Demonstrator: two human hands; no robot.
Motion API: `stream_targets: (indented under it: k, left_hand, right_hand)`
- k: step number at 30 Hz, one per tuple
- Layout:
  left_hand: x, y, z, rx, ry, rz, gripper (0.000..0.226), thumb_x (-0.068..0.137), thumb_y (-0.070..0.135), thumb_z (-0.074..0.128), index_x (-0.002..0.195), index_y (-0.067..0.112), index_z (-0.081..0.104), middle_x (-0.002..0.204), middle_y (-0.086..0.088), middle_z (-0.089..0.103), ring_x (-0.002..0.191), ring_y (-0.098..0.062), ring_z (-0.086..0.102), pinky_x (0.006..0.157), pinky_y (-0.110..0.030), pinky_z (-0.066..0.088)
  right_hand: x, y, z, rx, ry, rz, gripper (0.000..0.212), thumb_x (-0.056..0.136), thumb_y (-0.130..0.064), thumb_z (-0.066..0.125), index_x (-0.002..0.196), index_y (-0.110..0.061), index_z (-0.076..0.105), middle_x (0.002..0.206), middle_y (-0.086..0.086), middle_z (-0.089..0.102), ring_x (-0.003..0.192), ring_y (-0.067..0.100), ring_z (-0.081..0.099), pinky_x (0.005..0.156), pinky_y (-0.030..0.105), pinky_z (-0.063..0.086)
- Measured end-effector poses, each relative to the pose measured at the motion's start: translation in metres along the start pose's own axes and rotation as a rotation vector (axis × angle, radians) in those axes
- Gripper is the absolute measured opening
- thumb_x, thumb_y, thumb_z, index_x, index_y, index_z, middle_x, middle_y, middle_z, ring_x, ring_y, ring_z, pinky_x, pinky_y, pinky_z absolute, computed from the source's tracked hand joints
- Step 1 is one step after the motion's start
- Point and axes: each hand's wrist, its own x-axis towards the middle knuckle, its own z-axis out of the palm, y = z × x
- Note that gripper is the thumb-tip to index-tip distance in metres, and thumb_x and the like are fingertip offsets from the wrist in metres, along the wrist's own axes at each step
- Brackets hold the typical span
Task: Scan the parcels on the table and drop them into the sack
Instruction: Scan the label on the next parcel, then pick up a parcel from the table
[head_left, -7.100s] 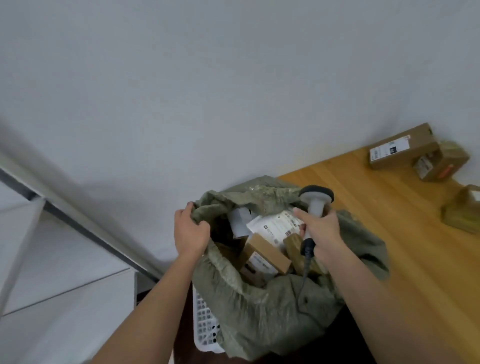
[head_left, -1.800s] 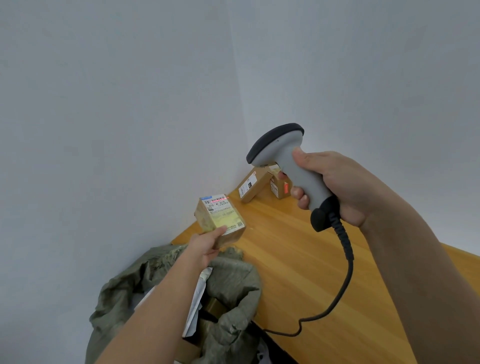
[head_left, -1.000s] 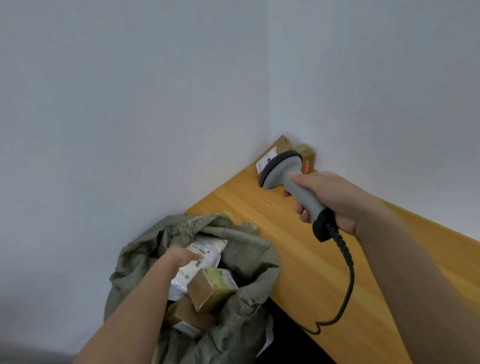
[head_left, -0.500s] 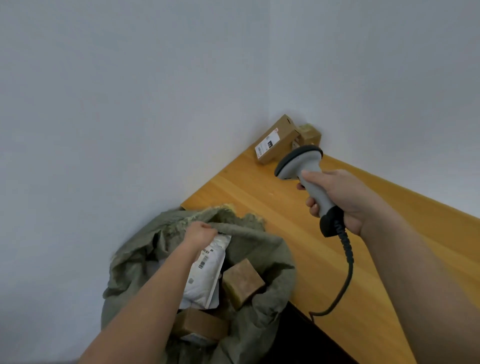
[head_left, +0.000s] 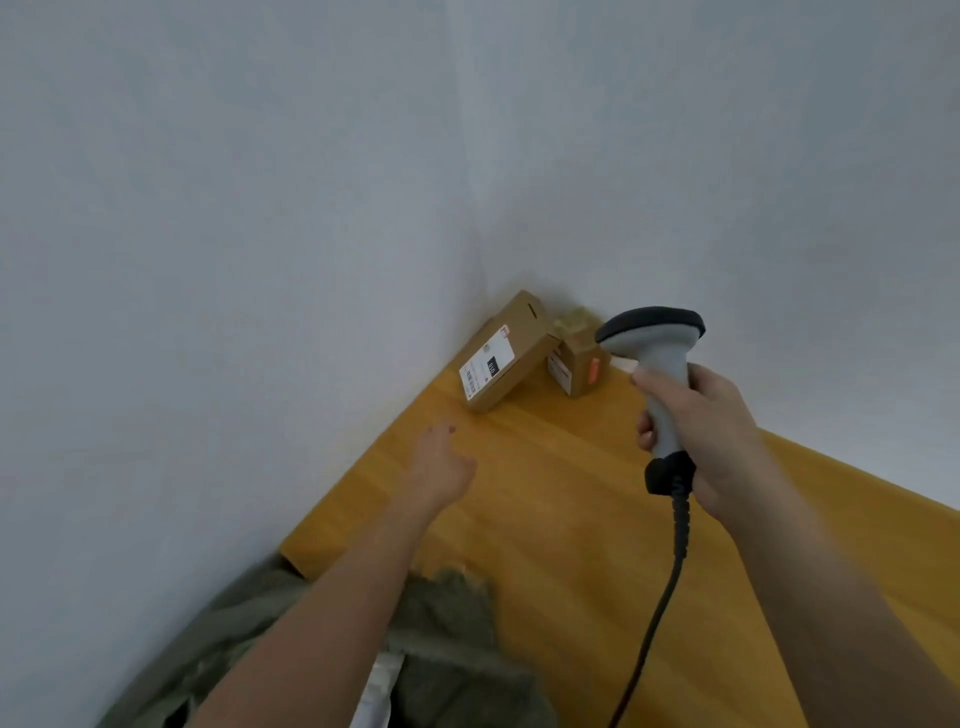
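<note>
Two cardboard parcels sit in the far corner of the wooden table (head_left: 571, 519): a long box with a white label (head_left: 506, 353) and a smaller box with an orange sticker (head_left: 576, 366) to its right. My left hand (head_left: 441, 462) is stretched out over the table, fingers extended toward the long box, holding nothing and a short way from it. My right hand (head_left: 696, 421) grips a grey barcode scanner (head_left: 657, 358), its head pointing toward the parcels. The olive sack (head_left: 452, 644) lies at the table's near end under my left forearm, with a white packet (head_left: 379, 691) showing inside.
White walls meet in a corner right behind the parcels. The scanner's black cable (head_left: 660, 613) hangs down across the table toward the bottom edge of the view.
My left hand has left the sack's rim and reached forward over the table toward the long box. The view has swung up, and the scanner has moved closer to the corner.
</note>
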Motion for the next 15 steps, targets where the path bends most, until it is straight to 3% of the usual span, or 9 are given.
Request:
stream_targets:
  k: [4,7,11,15]
  left_hand:
    - [0.063,0.038,0.016,0.06,0.03,0.118,0.076,0.088,0.019,0.064,0.151,0.011,0.023,0.147,-0.007,0.035,0.133,-0.025,0.039,0.104,-0.034,0.041]
    - [0.111,0.061,0.028,0.125,0.047,0.188,0.092,0.082,0.024,0.074,0.153,0.012,0.016,0.151,-0.009,0.029,0.136,-0.029,0.036,0.108,-0.043,0.04]
    - [0.171,0.087,0.037,0.388,0.052,0.283,0.124,0.074,0.03,0.084,0.155,0.021,-0.009,0.164,-0.002,-0.007,0.15,-0.034,0.004,0.12,-0.051,0.016]
    - [0.22,0.112,0.036,0.603,-0.003,0.313,0.142,0.062,0.035,0.091,0.15,0.039,-0.021,0.159,-0.003,-0.029,0.147,-0.042,-0.014,0.116,-0.06,0.002]
  right_hand:
    - [0.055,0.01,-0.003,-0.024,-0.014,0.022,0.018,0.093,-0.029,0.065,0.104,-0.015,0.06,0.066,0.004,0.056,0.061,0.018,0.053,0.06,0.032,0.047]
    - [0.086,0.024,-0.006,-0.048,-0.045,0.031,0.018,0.094,-0.029,0.063,0.105,-0.014,0.06,0.062,0.002,0.056,0.06,0.019,0.053,0.062,0.034,0.047]
    - [0.117,0.041,-0.016,-0.098,-0.056,0.017,0.017,0.094,-0.028,0.062,0.106,-0.016,0.06,0.058,0.0,0.056,0.056,0.017,0.053,0.058,0.032,0.046]
    - [0.135,0.054,-0.029,-0.137,-0.037,0.041,0.017,0.094,-0.028,0.062,0.107,-0.019,0.06,0.063,0.005,0.057,0.055,0.017,0.052,0.056,0.031,0.046]
